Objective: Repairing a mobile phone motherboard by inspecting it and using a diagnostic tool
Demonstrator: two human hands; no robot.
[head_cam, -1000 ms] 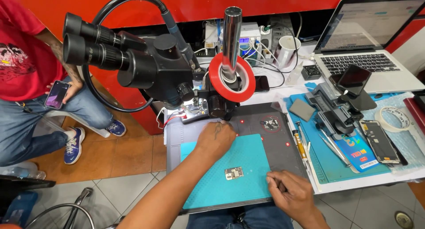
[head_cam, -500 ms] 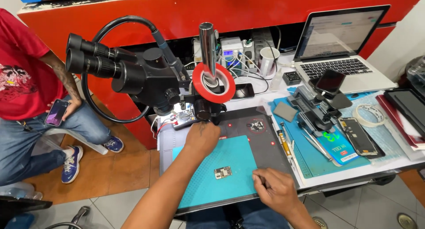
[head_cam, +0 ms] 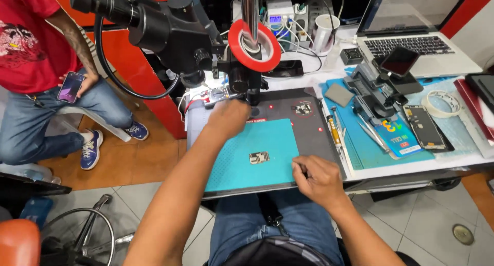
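Head view — compared with half a second ago, I see the camera closer and lower: the microscope fills the top left, and the laptop is cut at the top edge. My left hand has stayed near the microscope base; my right hand has shifted inward along the teal mat.

Left hand: fingers curled loosely at the mat's far edge, blurred — I cannot tell whether it holds anything. Forearm runs straight up from the lower left.

Right hand: half closed, knuckles up, resting on the mat's near right corner; what it grips I cannot tell.

Small circuit board: flat on the mat, between both hands, touched by neither.
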